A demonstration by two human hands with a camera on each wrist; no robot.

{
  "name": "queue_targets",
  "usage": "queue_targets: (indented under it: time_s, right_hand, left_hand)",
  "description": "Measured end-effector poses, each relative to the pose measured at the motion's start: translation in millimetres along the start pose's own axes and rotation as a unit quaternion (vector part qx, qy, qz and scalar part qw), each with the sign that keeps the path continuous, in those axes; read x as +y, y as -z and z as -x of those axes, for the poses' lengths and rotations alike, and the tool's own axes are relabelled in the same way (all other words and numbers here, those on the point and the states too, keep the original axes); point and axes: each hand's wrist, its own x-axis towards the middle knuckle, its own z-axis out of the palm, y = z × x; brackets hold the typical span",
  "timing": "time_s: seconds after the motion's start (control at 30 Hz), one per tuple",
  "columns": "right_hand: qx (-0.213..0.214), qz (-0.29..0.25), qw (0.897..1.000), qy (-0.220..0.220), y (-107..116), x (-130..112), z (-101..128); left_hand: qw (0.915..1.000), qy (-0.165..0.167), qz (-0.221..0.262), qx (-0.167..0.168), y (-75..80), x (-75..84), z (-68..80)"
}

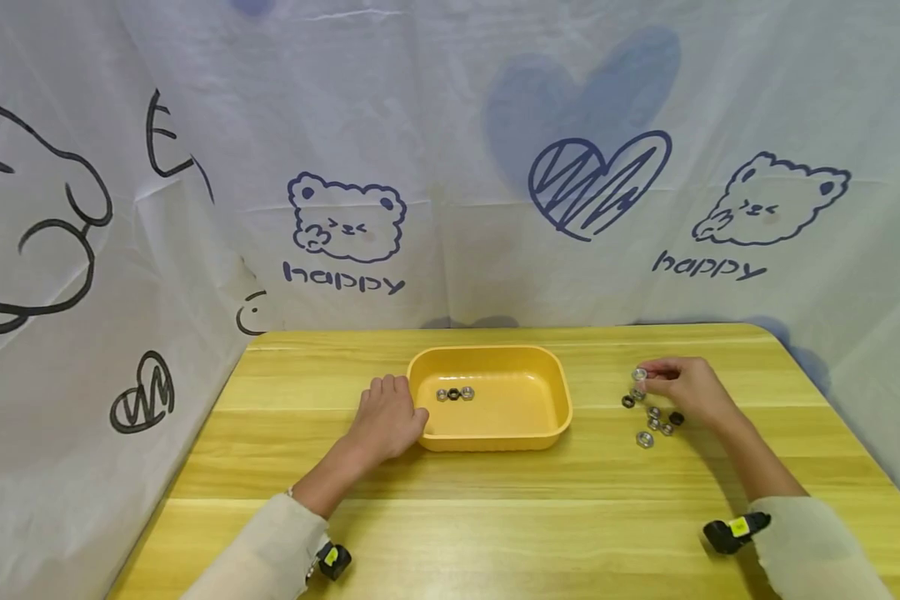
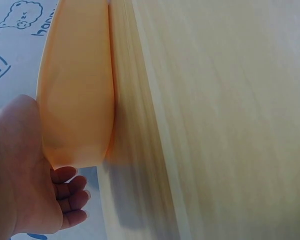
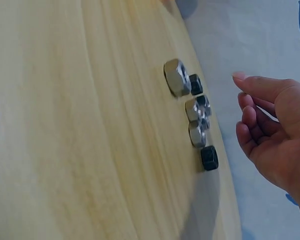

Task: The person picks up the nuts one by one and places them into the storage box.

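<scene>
Head view: a person's two hands rest on a wooden table (image 1: pixel 495 517).
Left hand (image 1: pixel 386 421): fingers loosely curled against the left end wall of the yellow tray (image 1: pixel 495 437), touching it.
Tray contents: three nuts (image 1: pixel 454 394) in a row, just past the left fingertips.
Right hand (image 1: pixel 686 385): thumb and forefinger pinch a silver nut (image 1: pixel 640 374), lifted off the table.
Loose nuts (image 1: pixel 652 421): silver and black, scattered just below the right fingers (image 3: pixel 250 120).

Right hand (image 3: pixel 277 135) near nuts (image 3: pixel 192 112)
</scene>
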Motion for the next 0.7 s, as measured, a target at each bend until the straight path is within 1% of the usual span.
queue_targets:
  time_s: [0.17,0.33,0.7]
  right_hand:
    - [0.003,-0.002,1.000,0.008,0,-10,-1]
    - [0.001,-0.018,1.000,0.013,-3,-20,-1]
    - [0.002,-0.030,0.999,0.033,-7,-32,-3]
  left_hand:
    - [1.0000,0.000,0.001,0.001,1.1,-0.2,0.3]
    - [1.0000,0.000,0.003,0.000,1.7,0.5,0.0]
    - [1.0000,-0.005,0.006,0.005,1.9,1.6,0.5]
